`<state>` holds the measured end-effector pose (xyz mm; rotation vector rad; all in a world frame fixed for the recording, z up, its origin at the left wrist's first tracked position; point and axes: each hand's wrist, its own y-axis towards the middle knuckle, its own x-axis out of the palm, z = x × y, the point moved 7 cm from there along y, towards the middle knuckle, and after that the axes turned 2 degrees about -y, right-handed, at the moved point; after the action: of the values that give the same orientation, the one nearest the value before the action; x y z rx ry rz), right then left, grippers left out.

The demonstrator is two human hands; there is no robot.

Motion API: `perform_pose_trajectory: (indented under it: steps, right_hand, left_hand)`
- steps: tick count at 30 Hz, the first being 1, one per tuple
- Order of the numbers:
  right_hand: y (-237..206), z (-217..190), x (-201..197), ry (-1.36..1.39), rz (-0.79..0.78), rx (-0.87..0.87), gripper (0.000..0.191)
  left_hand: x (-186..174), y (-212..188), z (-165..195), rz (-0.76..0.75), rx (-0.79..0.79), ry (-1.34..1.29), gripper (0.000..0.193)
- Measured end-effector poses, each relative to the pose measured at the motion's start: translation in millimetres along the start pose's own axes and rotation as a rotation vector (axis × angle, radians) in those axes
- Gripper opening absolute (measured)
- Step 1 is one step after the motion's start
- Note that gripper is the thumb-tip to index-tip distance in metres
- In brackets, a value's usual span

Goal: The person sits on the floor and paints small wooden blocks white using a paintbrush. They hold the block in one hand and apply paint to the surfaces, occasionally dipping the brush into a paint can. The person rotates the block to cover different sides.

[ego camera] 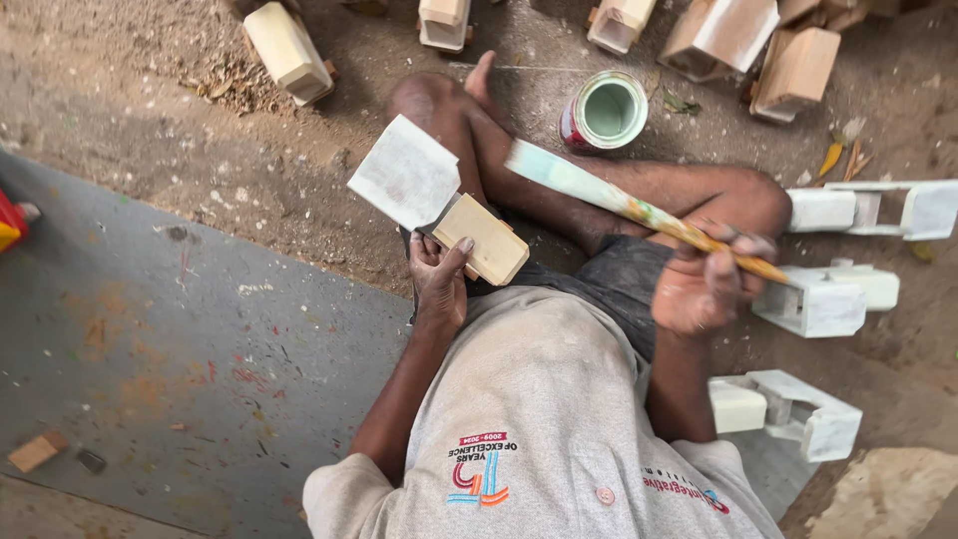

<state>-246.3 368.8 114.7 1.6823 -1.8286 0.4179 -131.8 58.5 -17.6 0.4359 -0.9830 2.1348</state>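
Wooden piece (439, 205), half white-primed, half bare, in left hand (439, 279)

A wooden piece (439, 205), white-coated on one face and pale tan on the other, is seen at centre. Pale green paint fills a red-walled tin (605, 110) at upper centre. Grey is worn as a shirt (539, 399).

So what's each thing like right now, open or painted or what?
Paint can: open, pale green paint inside.
Brush: held in right hand, bristles pale with paint.
Wooden piece: held in left hand, partly painted white.
White pieces: painted, on the ground.
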Motion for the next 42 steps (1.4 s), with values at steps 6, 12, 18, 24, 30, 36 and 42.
perform_pose_trajectory:
  steps: [6, 12, 18, 24, 30, 36, 42]
  right_hand:
    - [25, 55, 46, 0.339, -0.007, 0.215, 0.015]
    - [41, 103, 99, 0.511, -0.049, 0.428, 0.015]
    - [42, 138, 129, 0.513, -0.053, 0.567, 0.015]
    - [49, 146, 135, 0.462, -0.080, 0.570, 0.015]
    - [54, 145, 126, 0.457, -0.059, 0.562, 0.015]
    - [58, 141, 115, 0.443, -0.046, 0.531, 0.013]
    - [57, 127, 100, 0.445, 0.015, 0.512, 0.013]
  left_hand:
    - [-3, -1, -3, 0.072, 0.001, 0.095, 0.107]
    - [7, -6, 13, 0.130, 0.019, 0.262, 0.124]
    - [12, -16, 61, 0.283, 0.506, 1.157, 0.159]
    - [17, -4, 81, 0.148, 0.793, 1.325, 0.168]
    - [33, 7, 103, -0.005, 0.768, 1.435, 0.157]
    - [34, 9, 124, -0.025, 0.817, 1.518, 0.121]
    - [11, 29, 124, -0.162, 0.655, 1.248, 0.085]
